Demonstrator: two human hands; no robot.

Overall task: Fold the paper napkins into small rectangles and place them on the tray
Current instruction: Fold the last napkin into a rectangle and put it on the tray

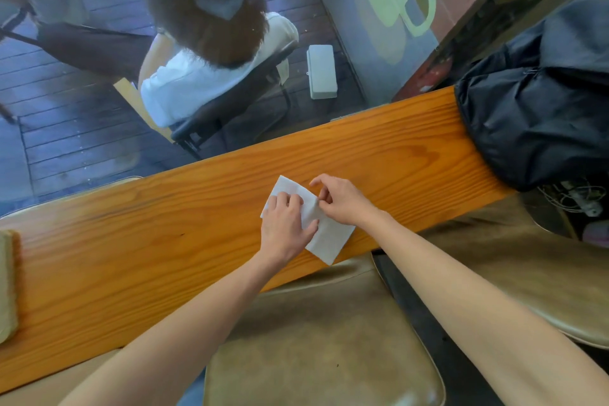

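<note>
A white paper napkin [329, 237] lies on the narrow wooden counter [197, 224], partly folded, its near corner reaching the counter's front edge. My left hand [285, 227] lies flat on the napkin's left half and presses it down. My right hand [341, 198] pinches the napkin's right edge between thumb and fingertips near the fold. No tray is in view.
A black bag [534, 109] sits on the counter's right end. A tan object [8, 283] shows at the left edge. Padded stools [316, 339] stand below the counter's front. Behind the glass beyond the counter, a person sits on a chair [211, 82].
</note>
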